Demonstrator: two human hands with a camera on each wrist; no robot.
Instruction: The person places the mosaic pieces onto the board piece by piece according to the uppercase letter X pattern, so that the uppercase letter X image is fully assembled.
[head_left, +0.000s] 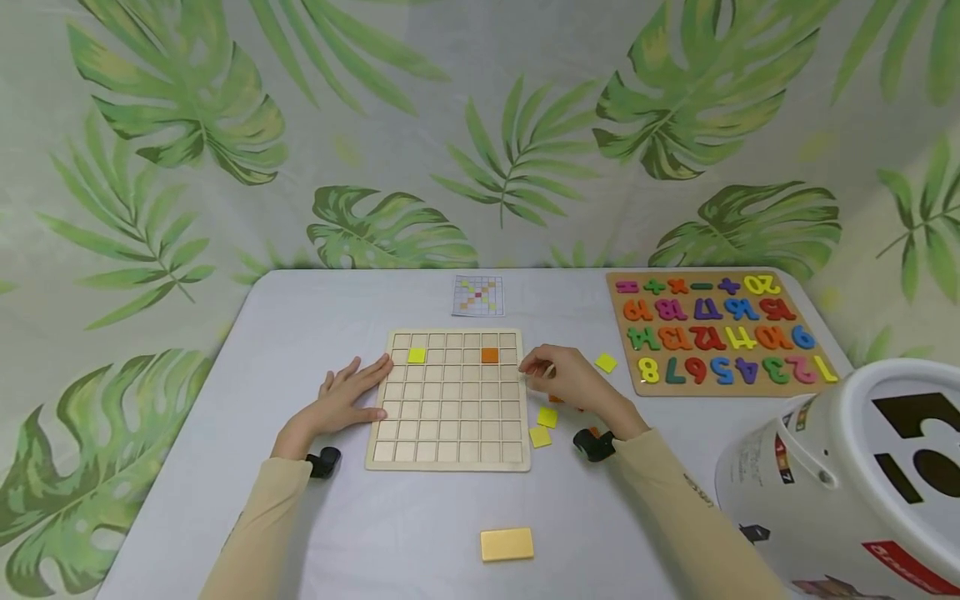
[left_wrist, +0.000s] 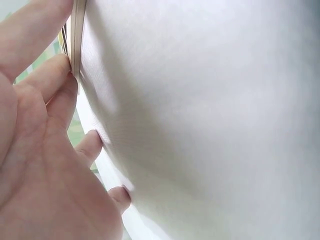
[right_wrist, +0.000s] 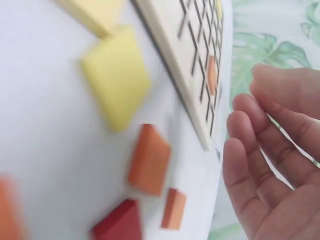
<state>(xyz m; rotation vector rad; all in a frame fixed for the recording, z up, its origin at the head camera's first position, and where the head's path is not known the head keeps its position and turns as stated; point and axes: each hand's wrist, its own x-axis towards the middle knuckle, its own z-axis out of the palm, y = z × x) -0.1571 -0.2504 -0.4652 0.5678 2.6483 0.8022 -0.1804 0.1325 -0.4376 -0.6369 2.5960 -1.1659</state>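
My left hand [head_left: 341, 398] lies with spread fingers against the left edge of a wooden grid board [head_left: 447, 410]. The left wrist view shows its fingertips at the board's edge. On the board sit a yellow square tile [head_left: 417, 356] at upper left and an orange square tile [head_left: 490, 356] at upper right. Just off the board's right edge hovers my right hand [head_left: 573, 382], its fingers loosely bent, with nothing seen between them. Beneath and beside it lie loose yellow tiles [head_left: 547, 417], orange tiles [right_wrist: 150, 160] and a red tile [right_wrist: 120, 222], some partly hidden from the head view.
Behind the board lies a small printed card [head_left: 478, 297] with a coloured grid. A number puzzle board [head_left: 626, 333] stands at back right. A white bucket [head_left: 772, 475] occupies the right side. Nearer the front is a pale yellow block [head_left: 507, 545].
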